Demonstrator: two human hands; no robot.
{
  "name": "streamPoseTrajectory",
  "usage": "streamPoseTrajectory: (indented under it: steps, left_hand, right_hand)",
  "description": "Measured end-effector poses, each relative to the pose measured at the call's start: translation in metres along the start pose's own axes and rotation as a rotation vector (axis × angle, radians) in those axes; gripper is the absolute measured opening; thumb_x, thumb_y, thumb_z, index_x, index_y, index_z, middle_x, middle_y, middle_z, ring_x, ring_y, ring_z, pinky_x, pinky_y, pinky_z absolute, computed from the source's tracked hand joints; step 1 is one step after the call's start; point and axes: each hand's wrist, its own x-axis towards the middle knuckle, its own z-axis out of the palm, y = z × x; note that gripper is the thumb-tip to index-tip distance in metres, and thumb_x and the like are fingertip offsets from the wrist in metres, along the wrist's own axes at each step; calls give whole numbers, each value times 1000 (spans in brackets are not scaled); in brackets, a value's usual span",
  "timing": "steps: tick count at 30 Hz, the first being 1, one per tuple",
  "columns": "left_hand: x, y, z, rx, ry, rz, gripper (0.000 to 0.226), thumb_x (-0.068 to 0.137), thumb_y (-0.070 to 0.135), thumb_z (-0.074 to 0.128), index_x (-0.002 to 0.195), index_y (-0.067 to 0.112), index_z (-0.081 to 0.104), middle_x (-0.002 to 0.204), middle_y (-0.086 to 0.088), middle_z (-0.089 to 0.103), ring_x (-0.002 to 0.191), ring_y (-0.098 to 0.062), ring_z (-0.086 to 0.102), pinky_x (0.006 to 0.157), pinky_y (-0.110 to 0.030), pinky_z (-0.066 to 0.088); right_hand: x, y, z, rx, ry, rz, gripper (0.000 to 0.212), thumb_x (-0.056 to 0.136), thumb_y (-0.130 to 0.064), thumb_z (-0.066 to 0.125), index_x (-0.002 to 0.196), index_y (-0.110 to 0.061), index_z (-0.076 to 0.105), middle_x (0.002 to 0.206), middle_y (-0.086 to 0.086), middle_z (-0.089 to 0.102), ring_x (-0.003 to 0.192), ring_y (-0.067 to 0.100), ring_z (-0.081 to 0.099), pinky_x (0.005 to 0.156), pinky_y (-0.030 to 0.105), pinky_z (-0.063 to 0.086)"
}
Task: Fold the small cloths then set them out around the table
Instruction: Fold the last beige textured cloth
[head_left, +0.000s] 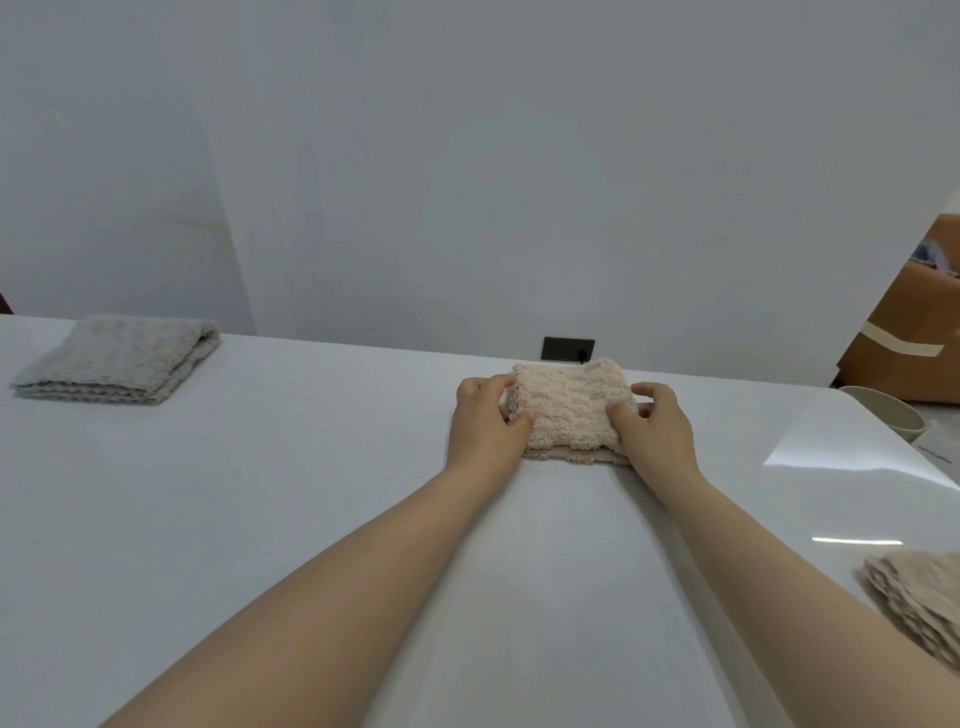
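A folded beige cloth (569, 405) lies on the white table (260, 493) near its far edge. My left hand (485, 423) grips the cloth's left side, thumb on top. My right hand (657, 426) holds its right side, fingers curled onto the top layer. A folded grey cloth (119, 358) rests flat at the far left of the table, apart from both hands. Another beige cloth (917, 597) lies at the near right edge, partly cut off by the frame.
A white wall rises just behind the table, with a dark socket plate (567, 348) behind the beige cloth. A cardboard box (909, 332) and a pale bowl (891, 413) stand beyond the table's right corner.
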Motion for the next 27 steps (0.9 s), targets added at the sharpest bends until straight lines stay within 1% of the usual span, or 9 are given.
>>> streamPoseTrajectory:
  steps: [3,7,9,11,12,14,17,21,27]
  left_hand:
    - [-1,1,2,-20,26,23,41,86,23,65,125,17,55,118,4,40,90,-15,60,86,-20,43]
    - [-1,0,4,-25,48,56,35,86,22,65,119,15,58,118,2,44,89,-15,60,89,-27,49]
    - [0,-1,5,-27,53,59,33,86,22,65,118,14,59,119,1,45,90,-15,61,90,-28,49]
    - [1,-2,5,-19,53,62,32,86,22,65,117,14,60,119,0,47,90,-15,61,90,-28,49]
    - [1,-2,5,-14,52,62,32,86,22,65,116,14,61,119,0,48,90,-15,61,90,-28,49]
    - [1,-2,6,-12,50,58,31,86,23,65,116,14,62,119,-1,48,90,-15,61,90,-28,49]
    - [1,-3,6,-4,58,60,31,86,24,65,115,14,62,119,-1,48,90,-15,62,90,-29,50]
    - [1,-4,7,6,67,52,31,85,26,65,114,15,62,119,-1,49,90,-15,62,90,-31,50]
    - [-12,0,2,-35,95,9,34,86,30,63,116,15,59,119,0,49,93,-13,60,90,-30,49]
  right_hand:
    - [0,0,1,7,27,-3,41,92,-24,56,130,-12,46,92,-5,55,86,15,54,76,27,38]
    - [0,5,4,9,81,-52,35,90,-28,59,122,-15,52,110,4,61,94,21,59,79,29,41]
    - [-1,6,5,41,92,-83,30,88,-30,60,115,-18,55,111,1,61,98,21,60,79,28,42]
    - [-3,7,5,70,80,-115,35,80,-34,59,112,-21,56,115,-2,59,104,17,58,82,28,44]
    - [-2,8,5,80,71,-125,36,78,-33,59,112,-21,56,118,-2,58,106,16,58,84,27,44]
    - [-1,10,4,75,71,-149,32,82,-25,64,113,-21,57,123,0,56,109,17,57,88,28,44]
    - [2,13,5,11,78,-173,29,86,-16,65,114,-18,59,122,2,57,109,16,55,90,26,40]
    - [3,13,7,-62,78,-179,28,88,-17,64,116,-16,63,119,2,56,102,11,49,89,22,35]
    - [-4,12,3,26,117,-119,32,91,-23,59,122,-15,61,123,0,59,111,15,56,90,24,40]
